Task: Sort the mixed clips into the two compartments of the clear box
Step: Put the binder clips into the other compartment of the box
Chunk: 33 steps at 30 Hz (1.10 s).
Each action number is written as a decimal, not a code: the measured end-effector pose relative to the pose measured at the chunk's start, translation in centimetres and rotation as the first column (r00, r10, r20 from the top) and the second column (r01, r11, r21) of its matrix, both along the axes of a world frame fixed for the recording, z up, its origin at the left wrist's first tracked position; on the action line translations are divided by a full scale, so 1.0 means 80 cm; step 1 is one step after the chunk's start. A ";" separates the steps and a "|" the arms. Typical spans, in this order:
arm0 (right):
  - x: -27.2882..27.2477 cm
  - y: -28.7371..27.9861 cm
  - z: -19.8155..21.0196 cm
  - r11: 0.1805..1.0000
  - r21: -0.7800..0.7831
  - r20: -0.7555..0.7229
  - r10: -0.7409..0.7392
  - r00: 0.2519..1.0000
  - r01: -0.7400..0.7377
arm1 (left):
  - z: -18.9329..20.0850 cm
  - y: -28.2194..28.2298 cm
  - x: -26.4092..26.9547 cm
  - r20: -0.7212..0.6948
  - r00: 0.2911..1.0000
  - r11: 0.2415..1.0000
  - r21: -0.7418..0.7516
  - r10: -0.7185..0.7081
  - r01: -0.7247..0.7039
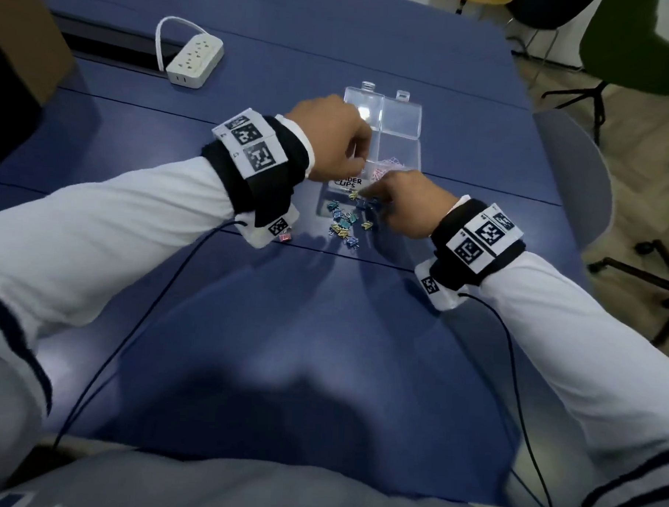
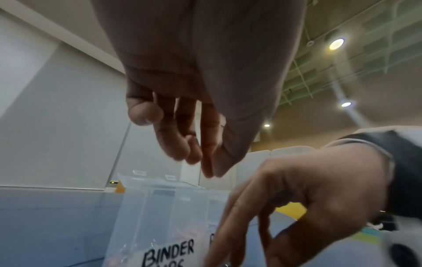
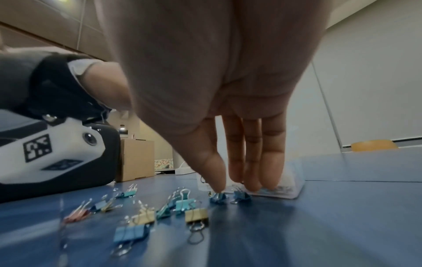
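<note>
Blue binder clip (image 3: 218, 197) lay on table (image 1: 322, 329) beside clear box (image 1: 401, 141); right hand (image 1: 406, 202), fingers extended, touched it, ungripped. Left hand (image 1: 332, 138) hovered loose, empty. Step: picking; next, pinch and lift.

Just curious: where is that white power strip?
In the head view, the white power strip lies at the table's far left, left of the clear box.

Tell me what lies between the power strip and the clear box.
Nothing: in the head view the stretch of blue table between the power strip and the clear box is bare.
</note>
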State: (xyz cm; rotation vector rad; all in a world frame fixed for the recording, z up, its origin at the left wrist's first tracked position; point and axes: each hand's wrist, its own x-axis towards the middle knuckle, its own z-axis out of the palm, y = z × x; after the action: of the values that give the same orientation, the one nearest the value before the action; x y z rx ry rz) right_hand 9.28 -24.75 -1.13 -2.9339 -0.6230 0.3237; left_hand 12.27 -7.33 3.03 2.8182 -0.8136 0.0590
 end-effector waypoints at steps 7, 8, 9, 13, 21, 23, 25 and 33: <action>-0.014 0.008 -0.010 0.996 0.058 -0.022 0.076 0.997 -0.075 | -0.029 0.008 -0.006 -0.216 0.975 0.951 0.287 -0.053 0.115; -0.017 0.005 -0.010 0.994 0.078 -0.020 0.074 0.997 -0.072 | -0.034 0.006 -0.005 -0.230 0.971 0.943 0.303 -0.064 0.134; -0.020 0.002 -0.010 0.993 0.098 -0.020 0.062 0.998 -0.060 | -0.038 0.003 -0.004 -0.239 0.968 0.937 0.314 -0.076 0.152; -0.027 -0.011 -0.011 0.988 0.152 -0.021 0.005 1.000 -0.001 | -0.055 -0.007 -0.004 -0.239 0.964 0.927 0.323 -0.114 0.189; -0.031 -0.025 -0.012 0.979 0.203 0.052 -0.027 0.998 0.016 | -0.067 -0.001 -0.001 -0.238 0.958 0.916 0.325 -0.162 0.236; -0.031 -0.028 -0.010 0.985 0.174 0.027 -0.002 1.000 -0.002 | -0.067 0.005 -0.001 -0.247 0.954 0.924 0.295 -0.171 0.242; -0.032 -0.027 -0.011 0.994 0.102 -0.039 0.030 0.999 -0.025 | -0.067 0.011 -0.001 -0.252 0.951 0.934 0.261 -0.178 0.244; -0.031 -0.018 -0.018 0.995 0.035 -0.021 0.095 0.995 -0.095 | -0.064 0.011 -0.006 -0.273 0.933 0.937 0.195 -0.232 0.290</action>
State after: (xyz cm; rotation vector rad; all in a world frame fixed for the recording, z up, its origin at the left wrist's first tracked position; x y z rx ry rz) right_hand 6.78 -26.15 -2.54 -2.8703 -0.7589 0.3527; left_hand 11.81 -6.41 -2.12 2.8131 -1.1945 -0.4484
